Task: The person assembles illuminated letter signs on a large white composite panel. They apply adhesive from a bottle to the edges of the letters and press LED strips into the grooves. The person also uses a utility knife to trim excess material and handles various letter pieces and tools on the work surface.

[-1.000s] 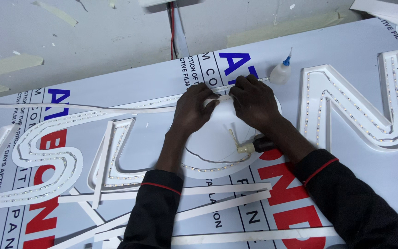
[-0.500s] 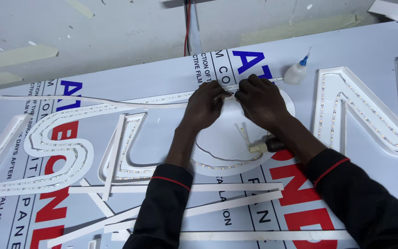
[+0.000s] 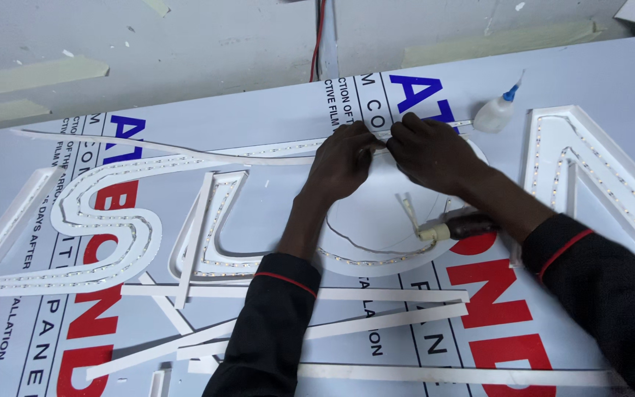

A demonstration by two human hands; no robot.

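My left hand (image 3: 343, 163) and my right hand (image 3: 429, 151) meet at the top rim of a round white sign letter (image 3: 376, 242). Both pinch a thin white light strip (image 3: 259, 151) against that rim. The strip runs away to the left over the panel. More of the strip lines the letter's lower inner wall. A small tool with a dark handle (image 3: 453, 228) lies inside the letter, under my right forearm.
A small glue bottle with a blue nozzle (image 3: 495, 112) lies right of my hands. Other white sign letters (image 3: 589, 173) sit on the printed white panel (image 3: 597, 81). Loose white strips (image 3: 376, 294) lie across the panel near me. Red and white wires (image 3: 321, 37) hang at the top.
The view has shifted, so everything sits further right and lower in frame. Both hands stay pinched on the strip at the letter's top rim.
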